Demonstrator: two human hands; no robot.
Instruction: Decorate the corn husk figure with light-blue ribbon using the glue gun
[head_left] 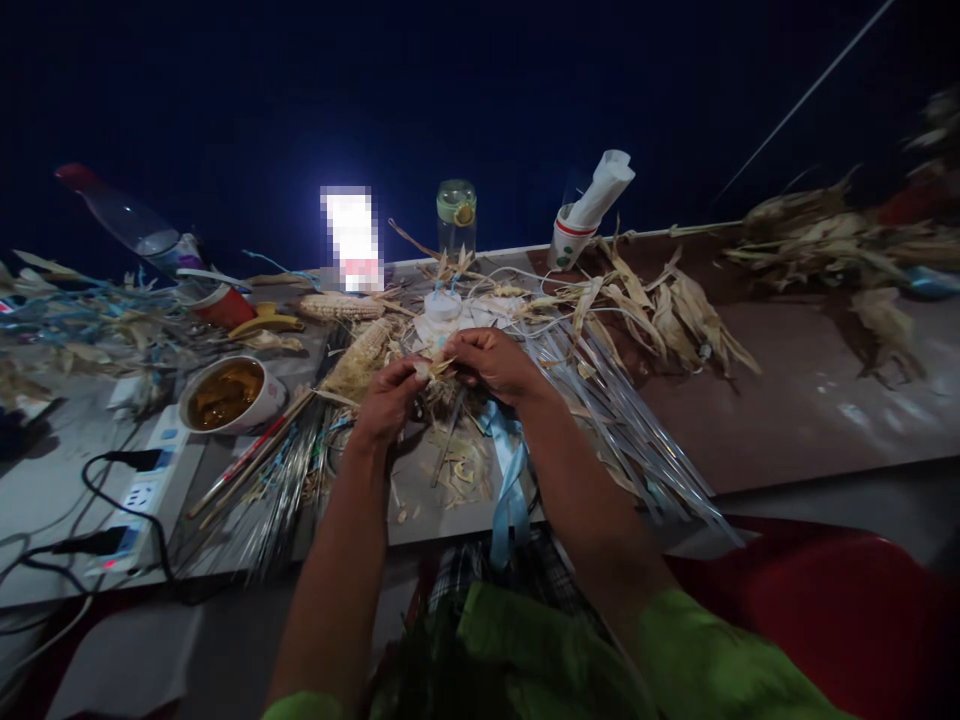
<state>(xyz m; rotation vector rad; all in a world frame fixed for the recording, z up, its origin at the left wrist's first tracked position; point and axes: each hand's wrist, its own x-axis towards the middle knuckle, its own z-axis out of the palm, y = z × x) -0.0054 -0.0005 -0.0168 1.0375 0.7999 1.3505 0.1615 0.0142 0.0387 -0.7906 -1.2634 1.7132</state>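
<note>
Both hands meet over the middle of the table, pinching a small pale piece of corn husk [435, 370] between them. My left hand [391, 395] is closed on its left end. From the other side, my right hand [495, 362] grips it with bent fingers. Whether the piece is joined to anything below is hard to make out. Under the hands lie husk scraps [461, 475] and a thin dark tool, partly covered. A light blue ribbon [510, 480] hangs over the table's front edge. Corn cobs [341, 306] lie just beyond my left hand.
Clear plastic rods [637, 420] lie to the right, thin metal wires [289, 500] to the left. A bowl of brown liquid [229, 395] stands near a power strip [150, 490] with cables. Behind are a jar [456, 215], a paper cup [570, 240] and dried husks [675, 310].
</note>
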